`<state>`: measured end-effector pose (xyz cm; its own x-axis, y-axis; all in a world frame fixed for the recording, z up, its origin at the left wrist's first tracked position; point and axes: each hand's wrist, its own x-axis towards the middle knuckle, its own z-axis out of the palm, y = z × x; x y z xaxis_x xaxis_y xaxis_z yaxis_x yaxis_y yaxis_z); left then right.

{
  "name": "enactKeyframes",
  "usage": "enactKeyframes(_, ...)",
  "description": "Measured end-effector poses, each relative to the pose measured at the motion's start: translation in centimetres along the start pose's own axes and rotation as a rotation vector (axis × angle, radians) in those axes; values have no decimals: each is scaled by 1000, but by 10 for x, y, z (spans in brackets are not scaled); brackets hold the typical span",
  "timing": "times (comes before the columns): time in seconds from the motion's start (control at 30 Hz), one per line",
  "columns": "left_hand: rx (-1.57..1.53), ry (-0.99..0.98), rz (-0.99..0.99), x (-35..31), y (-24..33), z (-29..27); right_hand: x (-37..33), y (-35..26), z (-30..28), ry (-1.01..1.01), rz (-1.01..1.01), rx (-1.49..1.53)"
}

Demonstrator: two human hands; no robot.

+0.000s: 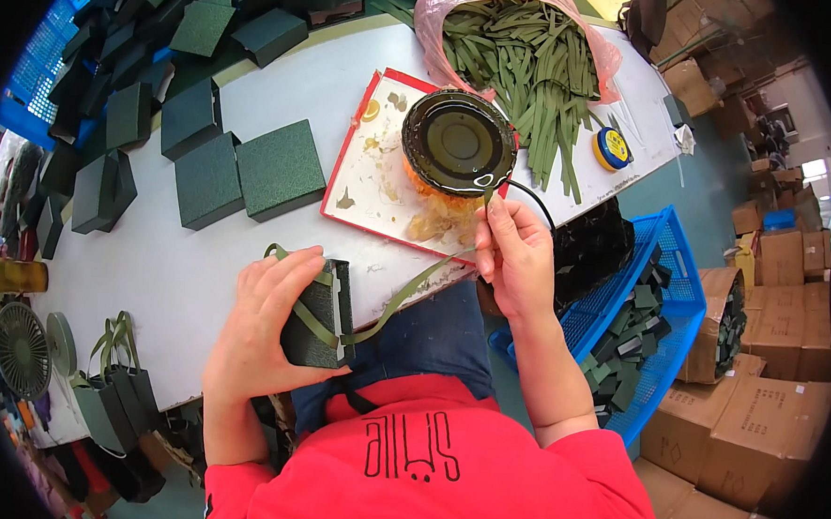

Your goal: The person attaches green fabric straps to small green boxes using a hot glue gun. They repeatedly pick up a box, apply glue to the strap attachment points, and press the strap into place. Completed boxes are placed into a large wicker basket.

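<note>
My left hand (260, 319) is closed around a small dark green box (309, 350) near the table's front edge. A flat green ribbon (396, 303) crosses the box and runs in a slack curve to my right hand (521, 260). There my thumb and fingers pinch the ribbon, its tip close to the rim of a round pot (455, 135) of dark, glossy liquid; I cannot tell whether it touches. Under the pot lies a shallow white tray with red edges (352, 181), spotted with brownish residue.
Many green boxes (279, 168) cover the table's left and far left. A pink plastic bag (432, 35) spills cut green ribbons at the back. Beside it lies a yellow-and-blue round tin (612, 149). A blue crate (681, 302) of green boxes stands at right, near cardboard cartons (745, 418).
</note>
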<state>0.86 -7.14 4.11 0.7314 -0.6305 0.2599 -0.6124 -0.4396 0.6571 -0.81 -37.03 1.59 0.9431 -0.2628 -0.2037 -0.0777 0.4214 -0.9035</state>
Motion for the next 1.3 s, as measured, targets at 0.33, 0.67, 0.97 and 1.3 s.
enactKeyframes(0.33,17,4,-8,-1,0,1,9,4,0,41,6,-67)
enactKeyframes(0.67,22,6,-13,-1,1,1,9,-3,-1,53,71,-41)
enactKeyframes(0.97,-100,-10,19,3,0,-3,-33,-5,14,-248,107,-157)
enactKeyframes(1.3,-230,-32,111,8,1,1,-37,4,46,-481,376,-276)
